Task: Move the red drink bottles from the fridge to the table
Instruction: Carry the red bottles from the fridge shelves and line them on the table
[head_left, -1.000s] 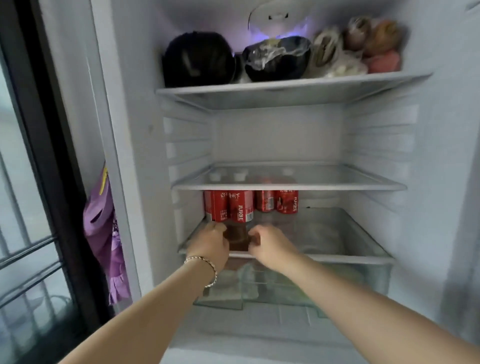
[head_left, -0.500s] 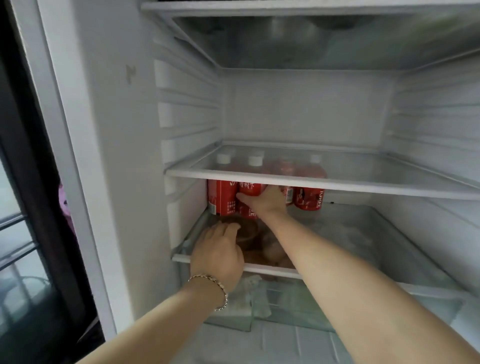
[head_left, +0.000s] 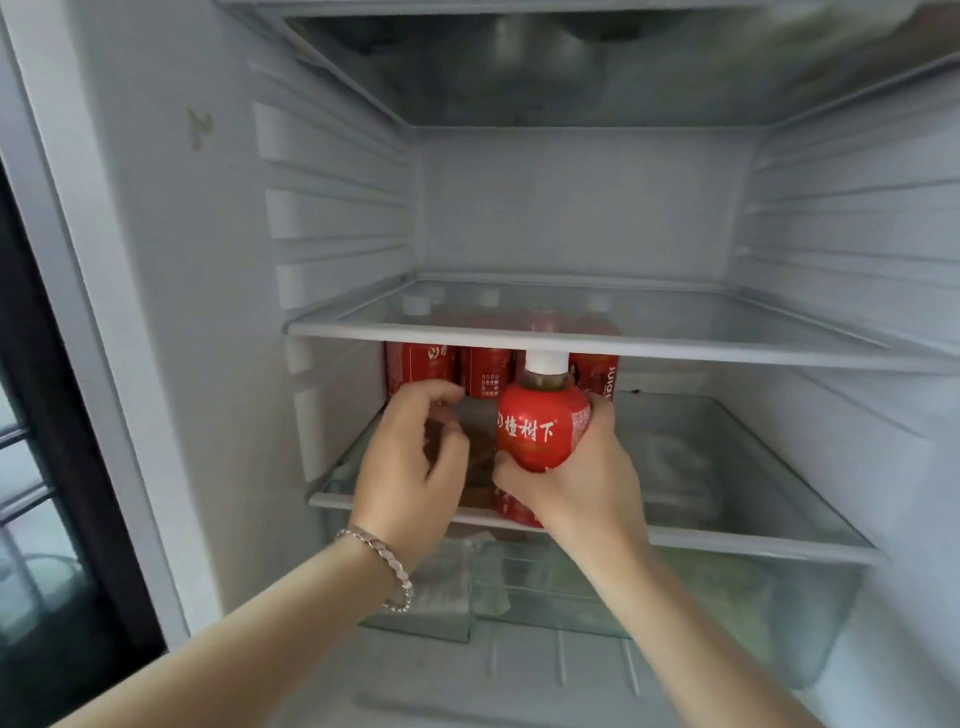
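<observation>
In the fridge (head_left: 571, 208), the left hand (head_left: 410, 467) is low on the left, with its fingers bent near something brown. It is hard to tell if it holds anything. Behind it, three red drink bottles (head_left: 485, 371) stand in a row at the far back, under the glass shelf (head_left: 675, 348). More may hide there. To the right, the right hand (head_left: 582, 483) is wrapped round one red bottle (head_left: 540, 431) with a white cap (head_left: 544, 361), tipped toward the person. This looks like the taking-out step. Next, the bottle should slide out low under the shelf edge and go to the table, which is not in view.
</observation>
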